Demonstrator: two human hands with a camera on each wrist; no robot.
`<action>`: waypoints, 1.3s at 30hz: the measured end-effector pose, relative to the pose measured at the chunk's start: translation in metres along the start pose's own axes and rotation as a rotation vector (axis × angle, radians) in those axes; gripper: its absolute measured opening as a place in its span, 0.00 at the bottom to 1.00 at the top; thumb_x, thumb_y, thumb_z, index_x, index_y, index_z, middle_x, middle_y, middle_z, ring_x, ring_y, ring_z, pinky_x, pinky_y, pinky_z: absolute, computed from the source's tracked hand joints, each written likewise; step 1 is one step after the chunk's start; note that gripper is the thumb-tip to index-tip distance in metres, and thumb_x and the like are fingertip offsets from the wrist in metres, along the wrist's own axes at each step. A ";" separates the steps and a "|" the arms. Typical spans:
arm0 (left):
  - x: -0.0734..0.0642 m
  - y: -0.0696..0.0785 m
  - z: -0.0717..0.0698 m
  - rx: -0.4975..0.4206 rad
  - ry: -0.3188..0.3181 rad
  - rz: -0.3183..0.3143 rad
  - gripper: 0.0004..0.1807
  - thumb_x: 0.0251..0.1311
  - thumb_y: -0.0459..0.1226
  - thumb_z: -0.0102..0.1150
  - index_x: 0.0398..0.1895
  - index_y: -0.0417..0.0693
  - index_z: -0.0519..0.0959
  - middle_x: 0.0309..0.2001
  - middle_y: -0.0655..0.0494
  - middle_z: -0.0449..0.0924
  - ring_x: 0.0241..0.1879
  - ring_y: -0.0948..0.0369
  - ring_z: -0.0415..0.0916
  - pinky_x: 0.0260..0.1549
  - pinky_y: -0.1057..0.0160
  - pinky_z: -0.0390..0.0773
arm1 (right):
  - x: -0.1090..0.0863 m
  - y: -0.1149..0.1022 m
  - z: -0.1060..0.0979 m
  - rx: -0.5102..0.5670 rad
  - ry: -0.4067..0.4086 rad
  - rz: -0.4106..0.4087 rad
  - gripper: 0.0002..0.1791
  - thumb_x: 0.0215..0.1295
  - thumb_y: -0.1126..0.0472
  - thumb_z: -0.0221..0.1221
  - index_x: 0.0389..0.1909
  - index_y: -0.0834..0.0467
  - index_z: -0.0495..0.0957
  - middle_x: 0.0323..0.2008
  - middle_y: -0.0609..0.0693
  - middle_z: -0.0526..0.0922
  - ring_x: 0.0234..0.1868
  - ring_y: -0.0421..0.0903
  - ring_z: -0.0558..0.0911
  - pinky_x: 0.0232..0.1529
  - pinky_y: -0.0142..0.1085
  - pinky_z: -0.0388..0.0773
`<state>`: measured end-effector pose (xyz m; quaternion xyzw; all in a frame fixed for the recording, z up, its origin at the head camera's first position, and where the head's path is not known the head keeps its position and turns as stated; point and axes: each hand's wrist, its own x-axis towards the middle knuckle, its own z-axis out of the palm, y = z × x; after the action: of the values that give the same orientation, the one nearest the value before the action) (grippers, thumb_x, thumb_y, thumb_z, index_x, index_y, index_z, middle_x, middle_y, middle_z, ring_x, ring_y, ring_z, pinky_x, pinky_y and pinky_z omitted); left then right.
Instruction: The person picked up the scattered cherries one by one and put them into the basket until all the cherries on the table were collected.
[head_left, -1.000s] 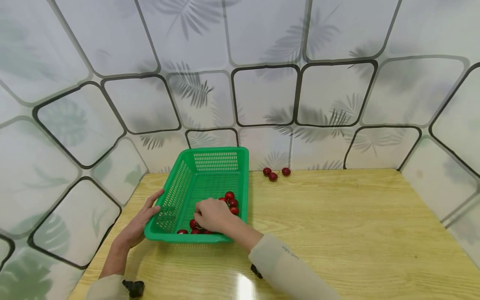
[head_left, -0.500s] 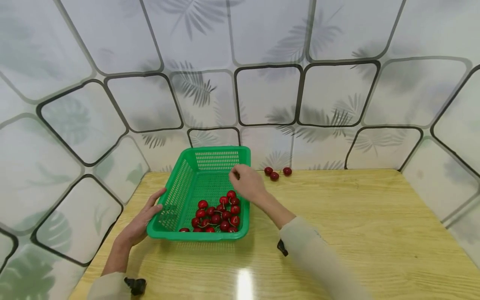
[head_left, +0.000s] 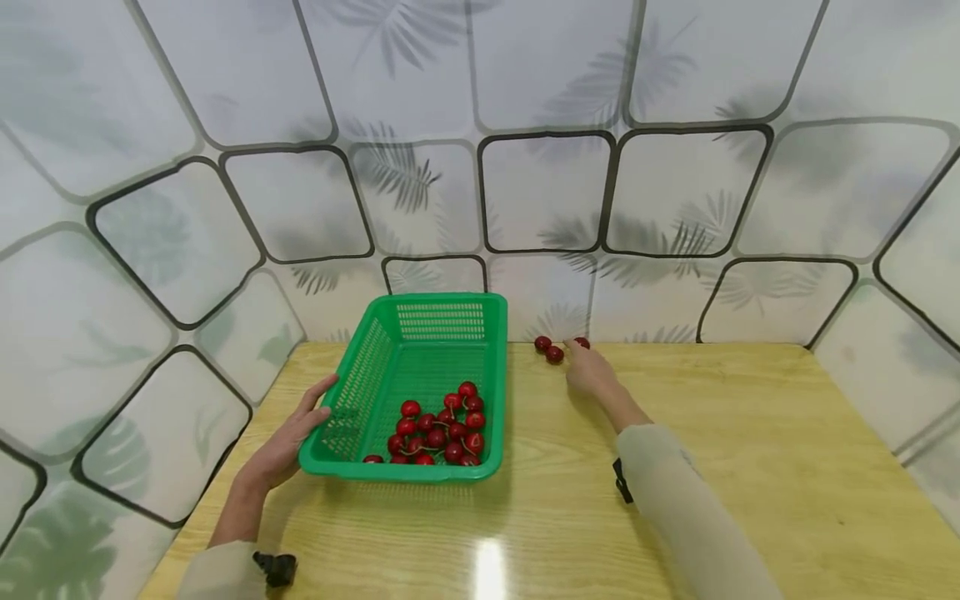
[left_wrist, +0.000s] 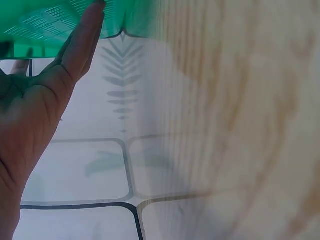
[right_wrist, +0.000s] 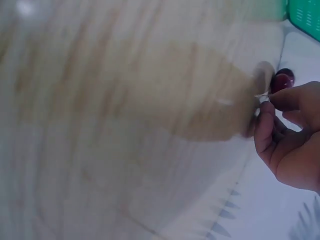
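A green plastic basket (head_left: pixel 498 400) holds several red cherries (head_left: pixel 437 437) with stems, heaped toward its near right corner. Against its left side lies my left hand (head_left: pixel 281 450), fingers extended along the outer wall and rim; the left wrist view shows a straight finger (left_wrist: pixel 82 45) touching the green plastic. At the back of the table my right hand (head_left: pixel 596 375) is beside three loose dark red cherries, two at its left (head_left: pixel 554 355) and one (head_left: pixel 582 342) partly hidden behind the fingers. In the right wrist view, thumb and forefinger pinch a thin cherry stem (right_wrist: pixel 263 94).
The wood-grain table (head_left: pixel 600 517) reaches back to a wall covering (head_left: pixel 543 192) with a leaf-and-tile pattern, close behind the loose cherries. Patterned sheeting also encloses the left and right sides. The basket stands on the left half of the table.
My right hand has moved from inside the basket, over its right rim, to the loose cherries at the back, uncovering the cherries in the basket. The left hand has stayed on the basket's side.
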<state>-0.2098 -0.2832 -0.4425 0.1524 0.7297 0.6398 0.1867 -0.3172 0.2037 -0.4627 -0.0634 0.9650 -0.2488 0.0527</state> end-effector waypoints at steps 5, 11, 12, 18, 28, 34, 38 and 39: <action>0.001 0.000 0.003 -0.005 -0.003 -0.012 0.32 0.82 0.44 0.31 0.80 0.60 0.32 0.75 0.35 0.30 0.52 0.60 0.77 0.45 0.62 0.80 | 0.001 0.012 0.006 0.010 -0.061 -0.017 0.39 0.62 0.74 0.40 0.77 0.63 0.51 0.62 0.69 0.74 0.34 0.55 0.75 0.43 0.49 0.75; 0.003 -0.002 0.005 -0.001 -0.006 -0.018 0.32 0.82 0.44 0.31 0.80 0.59 0.32 0.74 0.34 0.33 0.51 0.58 0.78 0.45 0.62 0.80 | 0.003 0.015 0.008 -0.041 -0.075 -0.026 0.36 0.64 0.74 0.39 0.76 0.66 0.53 0.64 0.69 0.71 0.60 0.64 0.75 0.62 0.55 0.69; 0.003 -0.002 0.005 -0.002 -0.006 -0.019 0.32 0.82 0.44 0.31 0.80 0.59 0.32 0.74 0.33 0.33 0.51 0.58 0.78 0.44 0.61 0.80 | 0.002 0.015 0.009 -0.035 -0.075 -0.024 0.34 0.65 0.73 0.39 0.75 0.67 0.55 0.64 0.69 0.71 0.62 0.65 0.73 0.63 0.56 0.67; 0.003 -0.003 0.004 -0.008 -0.006 -0.018 0.33 0.82 0.45 0.31 0.80 0.59 0.31 0.74 0.33 0.33 0.51 0.59 0.77 0.44 0.62 0.80 | -0.002 0.018 0.007 0.026 -0.015 -0.055 0.22 0.67 0.72 0.43 0.61 0.73 0.68 0.58 0.71 0.75 0.62 0.68 0.72 0.63 0.56 0.67; 0.002 -0.004 0.001 -0.001 -0.006 -0.020 0.32 0.82 0.45 0.30 0.80 0.61 0.32 0.72 0.30 0.35 0.52 0.58 0.77 0.44 0.61 0.80 | -0.007 0.027 0.007 0.013 0.057 -0.038 0.09 0.67 0.69 0.49 0.33 0.65 0.79 0.35 0.60 0.83 0.34 0.53 0.79 0.37 0.46 0.77; 0.002 -0.002 0.000 0.007 0.003 -0.018 0.32 0.82 0.45 0.30 0.80 0.60 0.31 0.73 0.32 0.32 0.52 0.59 0.76 0.44 0.61 0.80 | -0.010 0.027 0.002 -0.015 0.056 -0.046 0.13 0.66 0.68 0.49 0.21 0.59 0.73 0.21 0.53 0.75 0.25 0.49 0.72 0.26 0.40 0.68; 0.002 -0.001 -0.001 0.007 0.005 -0.023 0.32 0.82 0.46 0.30 0.80 0.60 0.32 0.73 0.32 0.34 0.52 0.60 0.75 0.45 0.61 0.80 | -0.010 0.029 0.000 -0.028 0.060 -0.060 0.12 0.71 0.64 0.51 0.26 0.60 0.74 0.25 0.53 0.77 0.27 0.49 0.74 0.29 0.40 0.70; 0.002 -0.001 -0.001 0.005 0.006 -0.024 0.32 0.82 0.46 0.30 0.80 0.61 0.32 0.73 0.32 0.34 0.52 0.60 0.75 0.44 0.61 0.80 | -0.011 0.028 -0.001 -0.027 0.060 -0.064 0.12 0.73 0.63 0.52 0.28 0.61 0.74 0.26 0.53 0.77 0.27 0.49 0.74 0.30 0.40 0.70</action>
<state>-0.2122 -0.2834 -0.4438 0.1422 0.7335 0.6363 0.1920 -0.3095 0.2302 -0.4748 -0.0877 0.9670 -0.2389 0.0150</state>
